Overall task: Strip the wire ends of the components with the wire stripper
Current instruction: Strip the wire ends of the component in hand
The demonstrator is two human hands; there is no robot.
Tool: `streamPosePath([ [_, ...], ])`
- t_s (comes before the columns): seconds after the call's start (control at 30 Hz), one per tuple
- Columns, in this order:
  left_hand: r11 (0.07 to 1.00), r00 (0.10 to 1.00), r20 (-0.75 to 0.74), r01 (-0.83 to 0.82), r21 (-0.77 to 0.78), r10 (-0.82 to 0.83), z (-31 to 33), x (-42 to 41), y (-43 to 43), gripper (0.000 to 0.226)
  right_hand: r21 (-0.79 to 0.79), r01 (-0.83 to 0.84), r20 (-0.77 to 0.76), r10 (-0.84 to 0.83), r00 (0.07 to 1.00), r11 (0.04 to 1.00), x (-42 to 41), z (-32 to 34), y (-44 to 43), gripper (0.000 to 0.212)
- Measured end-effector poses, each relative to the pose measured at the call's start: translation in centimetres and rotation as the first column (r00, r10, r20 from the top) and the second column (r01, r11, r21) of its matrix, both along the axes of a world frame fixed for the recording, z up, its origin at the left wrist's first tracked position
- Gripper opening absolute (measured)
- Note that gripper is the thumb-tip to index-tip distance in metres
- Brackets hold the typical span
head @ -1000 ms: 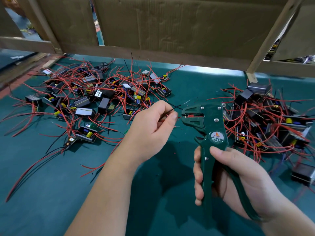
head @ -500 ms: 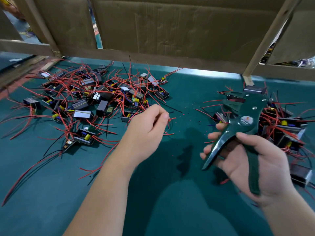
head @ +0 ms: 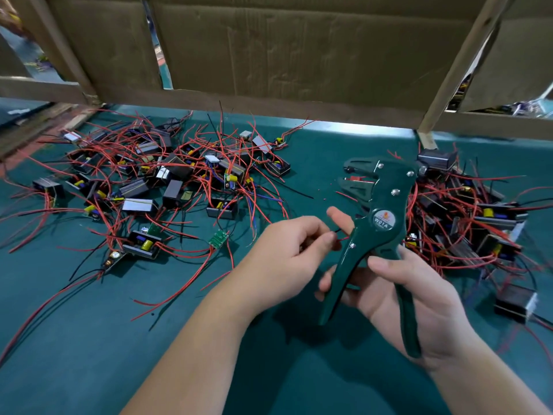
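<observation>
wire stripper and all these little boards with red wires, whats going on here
A person is stripping component leads. The right hand grips the green wire stripper by its handles. The left hand pinches thin wire ends beside the tool, not yet in its jaws. Components lie heaped on the green mat, in a left pile and a right pile.

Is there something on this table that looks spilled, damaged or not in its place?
Nothing looks damaged. Small red bits lie scattered on the green mat left of the wire stripper, probably stripped insulation. One green circuit board lies bare at the near edge of the left pile of components.
</observation>
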State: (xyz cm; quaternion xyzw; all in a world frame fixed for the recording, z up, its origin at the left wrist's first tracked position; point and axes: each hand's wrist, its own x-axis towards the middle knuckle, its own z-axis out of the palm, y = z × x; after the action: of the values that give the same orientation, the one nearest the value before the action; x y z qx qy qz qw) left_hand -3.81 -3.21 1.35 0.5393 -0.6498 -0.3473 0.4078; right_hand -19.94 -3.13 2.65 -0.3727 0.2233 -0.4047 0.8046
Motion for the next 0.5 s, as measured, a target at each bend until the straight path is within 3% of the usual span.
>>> streamPosePath([
  [0.13,0.998,0.994,0.09,-0.064,-0.03,0.066,0.2,1.2,-0.3,0.021,-0.052,0.151,-0.001,-0.151,0.988,0.987,-1.0,0.6,-0.8,0.073],
  [0.23,0.98,0.978,0.065,-0.2,-0.017,0.201,0.0,2.7,-0.8,0.024,-0.081,0.238,0.004,-0.239,0.971,0.968,-2.1,1.1,-1.5,0.077],
  [0.33,0.967,0.967,0.003,-0.255,0.002,0.255,-0.2,2.9,-0.9,0.026,-0.087,0.192,0.004,-0.192,0.981,0.978,-2.1,1.0,-1.3,0.077],
  [0.5,0.981,0.981,-0.017,-0.194,-0.006,0.194,-0.1,1.4,-0.6,0.024,-0.066,0.062,-0.055,-0.066,0.996,0.996,-0.5,0.0,-0.2,0.068],
])
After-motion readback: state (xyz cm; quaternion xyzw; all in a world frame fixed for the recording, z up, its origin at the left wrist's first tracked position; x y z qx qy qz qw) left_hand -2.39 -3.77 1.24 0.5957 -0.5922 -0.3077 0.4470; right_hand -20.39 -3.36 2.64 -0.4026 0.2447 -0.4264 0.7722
